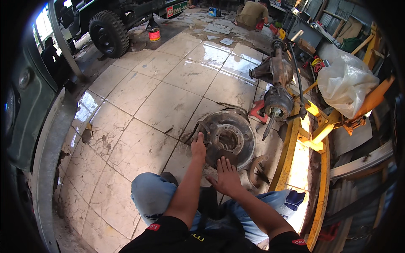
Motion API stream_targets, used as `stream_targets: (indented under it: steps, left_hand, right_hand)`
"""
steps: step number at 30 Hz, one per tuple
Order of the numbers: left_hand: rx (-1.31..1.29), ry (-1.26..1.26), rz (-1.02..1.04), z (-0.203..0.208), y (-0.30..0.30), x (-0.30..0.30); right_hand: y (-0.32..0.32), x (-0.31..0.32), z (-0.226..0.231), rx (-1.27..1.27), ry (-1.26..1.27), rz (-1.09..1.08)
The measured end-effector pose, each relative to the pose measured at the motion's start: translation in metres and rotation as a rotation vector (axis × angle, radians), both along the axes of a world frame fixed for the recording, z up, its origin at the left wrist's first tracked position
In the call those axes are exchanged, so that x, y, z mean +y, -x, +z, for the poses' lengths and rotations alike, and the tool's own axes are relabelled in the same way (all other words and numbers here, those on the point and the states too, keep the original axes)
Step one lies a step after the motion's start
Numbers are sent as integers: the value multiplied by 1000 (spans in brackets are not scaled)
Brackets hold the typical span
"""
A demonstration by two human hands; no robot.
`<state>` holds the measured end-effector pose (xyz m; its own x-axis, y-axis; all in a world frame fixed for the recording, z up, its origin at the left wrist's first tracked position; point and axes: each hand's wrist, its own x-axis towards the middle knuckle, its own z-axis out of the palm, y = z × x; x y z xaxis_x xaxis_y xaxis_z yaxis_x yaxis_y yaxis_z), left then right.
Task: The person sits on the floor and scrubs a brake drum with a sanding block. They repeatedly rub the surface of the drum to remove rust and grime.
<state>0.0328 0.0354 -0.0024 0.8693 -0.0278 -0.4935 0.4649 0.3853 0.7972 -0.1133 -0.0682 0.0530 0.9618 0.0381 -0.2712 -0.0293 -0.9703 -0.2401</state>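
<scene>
**Q:** What do the two hands show here?

**A:** My left hand (198, 147) is curled over the near-left rim of the rusty brake backing plate (228, 138), fingers bent around its edge. My right hand (227, 177) lies flat with fingers spread, palm down, on the plate's near edge, and grips nothing.

**Q:** Where does the plate lie?

**A:** On the cracked, stained tiled floor (168, 101), directly ahead of my knees in blue jeans (154, 196). Its round centre opening faces upward. A smaller rusty curved part (258, 170) lies just beside it on the right, near my right hand.

**Q:** What surrounds it?

**A:** Beyond the plate, a rusty axle housing (276, 78) runs away from me, its near hub resting on a red stand (257, 110). A yellow steel frame (295, 160) borders the right side, and a white plastic bag (346, 82) sits on top further right. At upper left, a dark vehicle's tyre (109, 33) stands on the floor with a small orange tin (155, 34) nearby. Another person (252, 14) crouches at the far end.
</scene>
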Motion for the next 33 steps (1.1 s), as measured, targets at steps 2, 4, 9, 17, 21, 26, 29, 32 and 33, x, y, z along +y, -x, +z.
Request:
stream_targets:
  steps: [2,4,9,17,21,26,29,32,33]
  left_hand:
    - [62,-95,5,19,7,-9]
    - [88,-177,-27,26,13,-12]
    - [-70,-15,-7,-8,4,2]
    - [43,-145,-8,14,5,-2]
    - [-2,-131,-38,11,6,-5]
    - [83,-71,-8,11,7,-10]
    - [21,-82,6,5,5,-13]
    - [-22,-63,9,-5,6,-7]
    - [-22,-51,2,-1,7,-7]
  right_hand:
    - [1,-7,-2,-8,24,-7]
    - [-10,-18,-9,-93,73,-96]
    - [-2,-4,-4,10,28,23]
    - [-1,-7,1,-35,13,47]
    - [-9,-12,21,20,-60,37]
    - [-18,-29,7,-181,-60,-59]
    - [-6,-27,-21,-218,22,-21]
    - [4,-12,-16,-85,-41,25]
    - [6,-11,-16,-71,-34,27]
